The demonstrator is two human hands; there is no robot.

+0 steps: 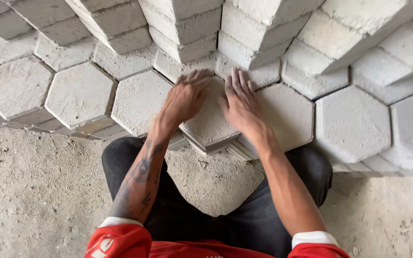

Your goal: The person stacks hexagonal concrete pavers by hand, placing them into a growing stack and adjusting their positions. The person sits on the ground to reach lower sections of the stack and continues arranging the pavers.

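Now both hands [213,102] flat, hexagonal paver [210,125] corner toward person

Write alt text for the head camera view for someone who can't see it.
Both hands, left hand and right hand, lie flat on a grey hexagonal paving block atop a low stack, among stacked hexagonal blocks. The person crouches on a dusty concrete floor.

Left hand [186,98] and right hand [240,102] lie flat on a grey hexagonal paver [210,125] among stacked pavers [80,95].
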